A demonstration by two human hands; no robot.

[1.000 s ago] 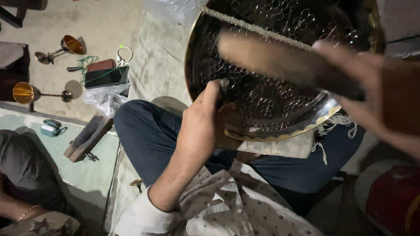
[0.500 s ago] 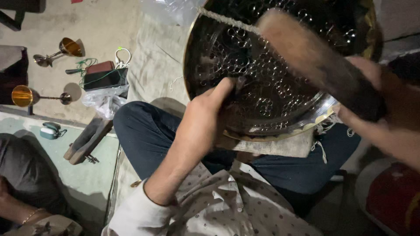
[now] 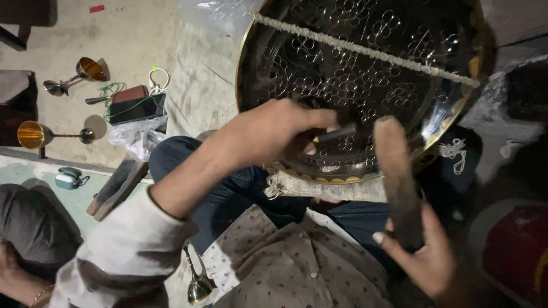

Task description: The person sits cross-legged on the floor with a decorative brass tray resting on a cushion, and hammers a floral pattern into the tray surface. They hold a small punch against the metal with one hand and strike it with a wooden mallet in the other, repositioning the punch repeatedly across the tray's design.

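Observation:
A large round metal plate (image 3: 365,68) with punched circular patterns and a brass-coloured rim stands tilted on my lap, a rope stretched across its face. My left hand (image 3: 268,134) is closed around a thin dark metal punch (image 3: 337,134) whose tip rests on the plate's lower part. My right hand (image 3: 425,256) grips a worn wooden mallet (image 3: 397,171) held upright just right of the punch. A folded cloth pad (image 3: 325,188) lies under the plate's lower edge.
On the floor at left stand two brass goblets (image 3: 34,136) (image 3: 85,71), a dark box with cables (image 3: 134,105), a plastic bag (image 3: 137,140) and a wooden block (image 3: 117,185). Another person's knee and arm (image 3: 25,239) are at bottom left. A red object (image 3: 514,251) sits at right.
The mallet has swung from lying across the plate's upper face down to an upright position near its lower rim. My left hand has shifted right and now sets the punch on the plate.

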